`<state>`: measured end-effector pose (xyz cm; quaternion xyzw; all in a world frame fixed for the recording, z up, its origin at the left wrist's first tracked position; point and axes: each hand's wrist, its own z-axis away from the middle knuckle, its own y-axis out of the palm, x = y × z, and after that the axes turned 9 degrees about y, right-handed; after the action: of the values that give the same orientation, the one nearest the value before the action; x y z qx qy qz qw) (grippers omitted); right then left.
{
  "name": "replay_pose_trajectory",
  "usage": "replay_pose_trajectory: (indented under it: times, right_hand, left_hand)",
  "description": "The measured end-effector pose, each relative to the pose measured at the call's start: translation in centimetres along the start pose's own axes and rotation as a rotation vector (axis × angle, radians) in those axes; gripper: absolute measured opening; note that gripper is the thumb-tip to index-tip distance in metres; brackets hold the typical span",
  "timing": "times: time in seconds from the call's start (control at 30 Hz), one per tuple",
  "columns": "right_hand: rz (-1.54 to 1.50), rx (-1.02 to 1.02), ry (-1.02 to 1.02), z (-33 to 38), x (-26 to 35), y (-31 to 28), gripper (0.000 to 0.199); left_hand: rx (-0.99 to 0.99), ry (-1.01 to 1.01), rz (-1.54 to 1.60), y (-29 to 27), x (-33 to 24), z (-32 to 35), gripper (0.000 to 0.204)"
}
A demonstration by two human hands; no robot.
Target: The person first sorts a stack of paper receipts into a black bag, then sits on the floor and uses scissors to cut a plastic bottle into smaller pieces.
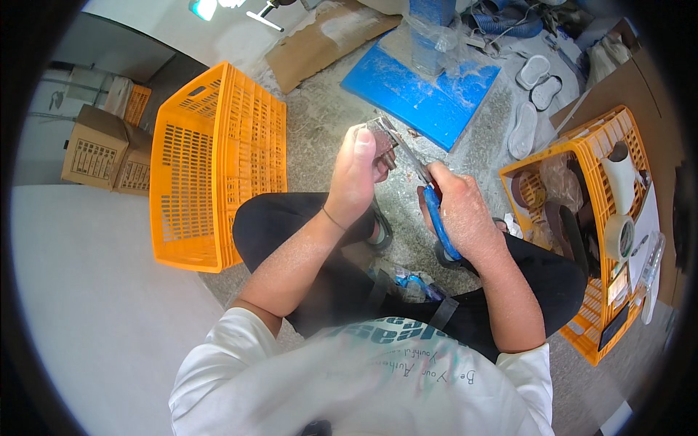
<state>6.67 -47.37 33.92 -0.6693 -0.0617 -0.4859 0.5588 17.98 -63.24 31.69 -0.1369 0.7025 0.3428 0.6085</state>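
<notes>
1. Centrally, the left hand (356, 178) is clenched around a small brownish piece (382, 138), held up with the thumb along its side.
2. Just beside it, the right hand (462, 211) grips blue-handled scissors (436, 211); their metal blades run up and left to touch the small piece, which therefore sits between the two hands, above the person's crossed legs.
3. Both hands hover over a grey, speckled concrete floor (320, 123) on which the person sits in black trousers and a white printed shirt.
4. Below the hands, between the knees, lies a small heap of clear wrapping and blue scraps (414, 283).
5. Left of the left knee stands an orange slatted crate (211, 167), tipped on its side and touching the leg; beyond it the floor turns to a smooth pale surface, with cardboard boxes (102, 152) near a wall.
6. Right of the right knee a second orange crate (582, 218) holds dark soles, tape rolls and a white tube.
7. Ahead lie a dusty blue board (422, 94), a flattened sheet of cardboard (320, 43) and white shoe soles (523, 127).
8. Open floor remains ahead of the hands, between the blue board and the left crate.
</notes>
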Motion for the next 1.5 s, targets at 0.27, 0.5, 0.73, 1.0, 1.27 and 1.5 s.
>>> replay_pose_trajectory:
  times: [0.27, 0.5, 0.73, 1.0, 1.27, 1.5]
  right_hand:
    - [0.023, 0.031, 0.056, 0.2, 0.9, -0.6, 0.032]
    - [0.04, 0.046, 0.066, 0.5, 1.6, -0.8, 0.031]
    - [0.086, 0.049, 0.076, 0.0, 1.1, -0.6, 0.017]
    - [-0.077, 0.114, 0.089, 0.1, 1.0, -1.1, 0.017]
    - [-0.01, -0.001, 0.036, 0.3, 1.0, -0.9, 0.036]
    - [0.023, 0.001, 0.062, 0.7, 1.2, -0.7, 0.035]
  left_hand:
    - [-0.046, -0.054, 0.119, 0.2, -0.3, -0.2, 0.044]
    - [-0.022, 0.104, 0.05, 0.2, -0.1, 0.2, 0.043]
    - [-0.03, 0.069, 0.103, 0.0, 0.4, 0.4, 0.042]
    - [0.005, 0.034, 0.105, -0.2, 0.5, 0.0, 0.041]
    - [-0.031, 0.016, 0.133, 0.2, -0.1, -0.1, 0.041]
    - [-0.038, 0.065, 0.094, -0.1, -0.3, 0.2, 0.042]
